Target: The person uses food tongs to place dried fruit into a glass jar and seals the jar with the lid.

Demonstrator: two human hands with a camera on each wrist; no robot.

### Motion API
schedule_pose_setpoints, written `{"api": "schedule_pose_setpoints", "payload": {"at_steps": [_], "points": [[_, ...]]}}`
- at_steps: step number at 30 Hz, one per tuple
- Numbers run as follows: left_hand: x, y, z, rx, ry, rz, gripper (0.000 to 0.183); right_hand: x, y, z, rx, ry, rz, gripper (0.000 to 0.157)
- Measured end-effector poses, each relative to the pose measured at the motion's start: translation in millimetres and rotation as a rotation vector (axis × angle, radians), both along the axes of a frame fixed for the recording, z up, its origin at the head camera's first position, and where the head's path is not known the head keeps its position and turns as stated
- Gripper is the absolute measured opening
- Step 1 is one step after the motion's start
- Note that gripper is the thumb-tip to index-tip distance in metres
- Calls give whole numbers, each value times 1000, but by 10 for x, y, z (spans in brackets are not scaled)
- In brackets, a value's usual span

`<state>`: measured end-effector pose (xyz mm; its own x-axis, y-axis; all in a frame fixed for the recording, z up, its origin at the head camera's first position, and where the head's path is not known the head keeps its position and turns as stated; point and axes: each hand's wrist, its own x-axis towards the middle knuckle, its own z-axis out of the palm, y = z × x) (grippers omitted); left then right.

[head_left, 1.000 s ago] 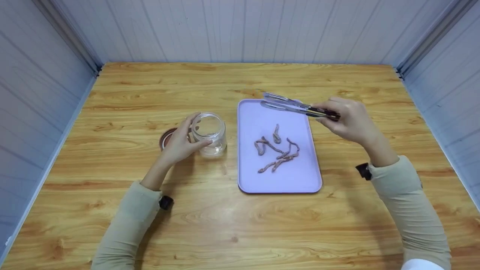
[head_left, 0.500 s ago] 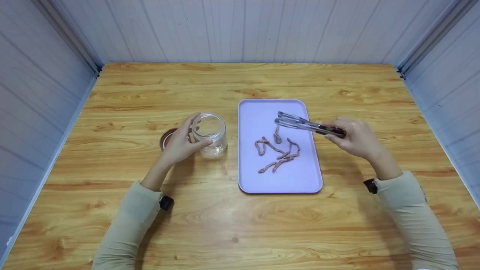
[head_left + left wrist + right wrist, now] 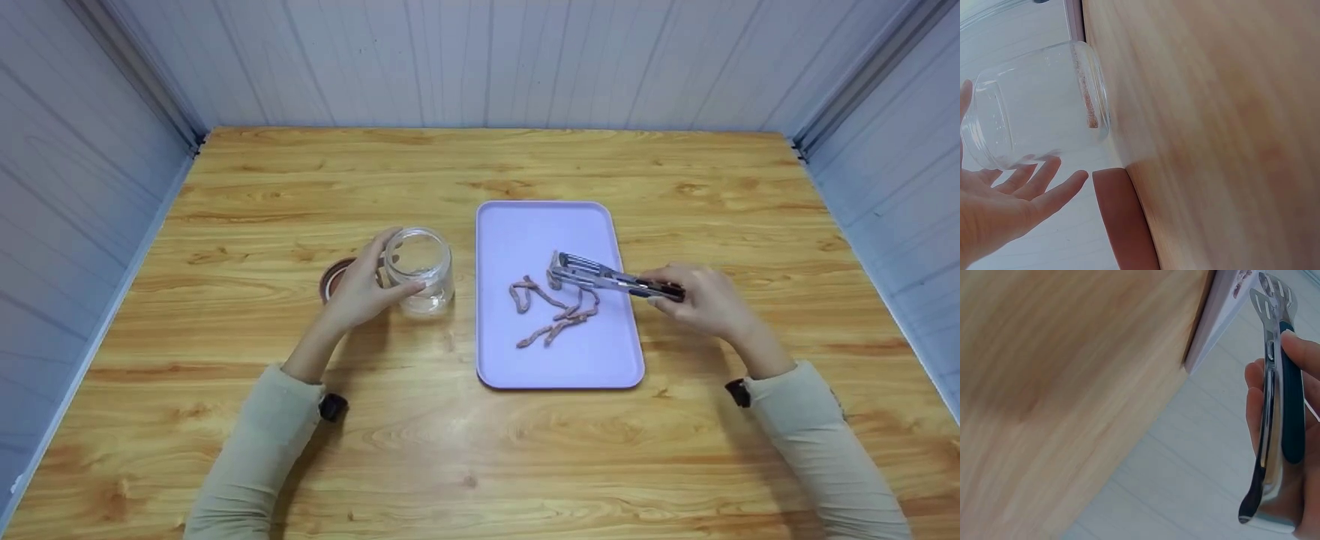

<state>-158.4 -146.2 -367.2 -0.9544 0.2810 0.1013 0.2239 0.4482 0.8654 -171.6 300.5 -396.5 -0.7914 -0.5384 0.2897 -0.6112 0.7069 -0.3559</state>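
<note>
My left hand (image 3: 365, 289) holds a clear glass jar (image 3: 431, 289), thumb at the front and fingers round the far side. The jar stands upright and uncapped on the table. A reddish-brown streak (image 3: 1088, 98) shows at its base in the left wrist view; whether it is inside or behind, I cannot tell. My right hand (image 3: 701, 300) grips metal tongs (image 3: 600, 277) with dark handles, thumb on one handle. Their tips are at a small brown dried strip (image 3: 553, 281) on the lilac tray (image 3: 559, 371), partly covering it. Several more brown strips (image 3: 566, 319) lie tangled nearer the tray's middle.
A brown lid (image 3: 330, 277) lies on the wooden table (image 3: 465, 450), left of the jar and partly behind the left hand. Pale panel walls (image 3: 480, 60) stand at the back and both sides.
My right hand has brought the tongs down and toward me, from above the tray's far edge to the uppermost strip. The left hand and jar have stayed in place.
</note>
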Motion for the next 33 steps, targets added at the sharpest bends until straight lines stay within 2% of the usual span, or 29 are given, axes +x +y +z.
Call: {"api": "schedule_pose_setpoints", "payload": {"at_steps": [11,19,29,33], "points": [[2,-1,-5,9,-8,3,75,23,-33,-65,-29,-1,15,29],[13,2,3,6,-1,-1,76,59,-56,-82,-32,-2,-14,31],[13,4,6,-7,1,3,76,87,-80,-97,-32,-86,-52,30],[14,6,6,-10,3,6,75,101,-108,-91,-27,-92,-76,31]]}}
